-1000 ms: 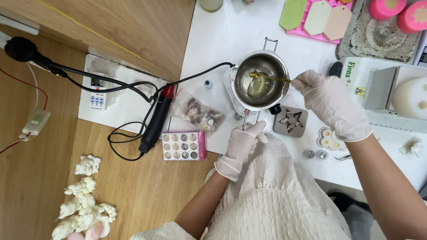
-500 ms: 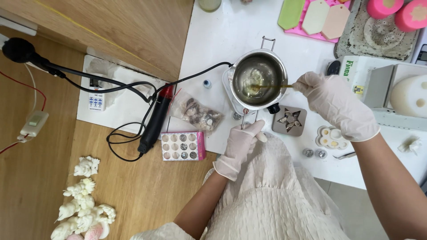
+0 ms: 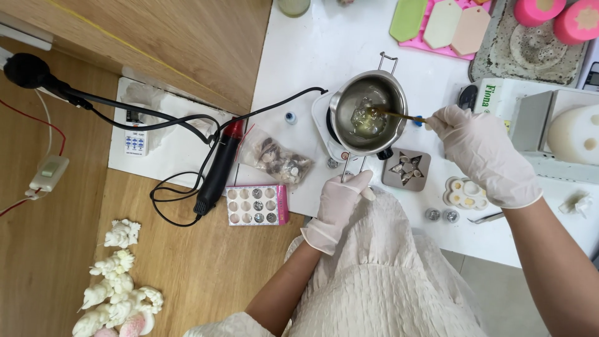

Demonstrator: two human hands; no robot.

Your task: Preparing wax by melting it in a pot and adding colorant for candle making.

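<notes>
Head view, looking down on a white worktop [image 3: 299, 56] beside a wooden floor. The left hand [image 3: 337, 203], in a pale glove, is closed around the wire handle of a small metal pot [image 3: 369, 112], which sits on a white hot plate [image 3: 321, 122] near the middle of the worktop. The right hand [image 3: 477, 153], also gloved, pinches a thin stick [image 3: 399, 115] whose far end dips into the clear melted liquid and soft lumps inside the pot. Just below the pot lies a grey star-shaped mould [image 3: 407, 169], and to its right a small flower-shaped mould [image 3: 466, 193]. Left of the pot rest a clear bag of shells [image 3: 279, 158], a black and red heat gun [image 3: 218, 168] and a pink box of small round pieces [image 3: 258, 205]. A pink tray of pastel slabs [image 3: 443, 24] sits at the worktop's far edge.
</notes>
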